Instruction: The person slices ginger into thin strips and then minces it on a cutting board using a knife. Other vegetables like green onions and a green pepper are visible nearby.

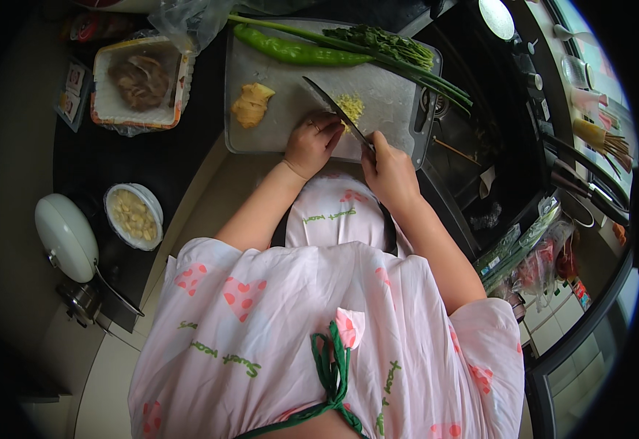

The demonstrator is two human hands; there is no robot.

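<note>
My right hand [389, 167] grips the handle of a kitchen knife [330, 101], its dark blade slanting up and left over the cutting board [281, 140]. Against the blade's left side rest the bent fingers of my left hand [313, 141], which wears a ring. Whether those fingertips pinch a piece of ginger is hidden. Finely chopped ginger [351, 107] lies in a small heap just right of the blade. A knob of ginger root [252, 104] sits at the board's left. Across the far side lie a long green pepper [297, 49], scallion stalks [407, 71] and leafy greens [382, 44].
Left on the dark counter are a plastic-lined tray of meat [139, 82], a wrapped bowl of peeled garlic cloves [133, 215] and a pale lidded pan [67, 236]. A gas stove [456, 148] adjoins the board's right. Bagged vegetables [522, 247] lie further right.
</note>
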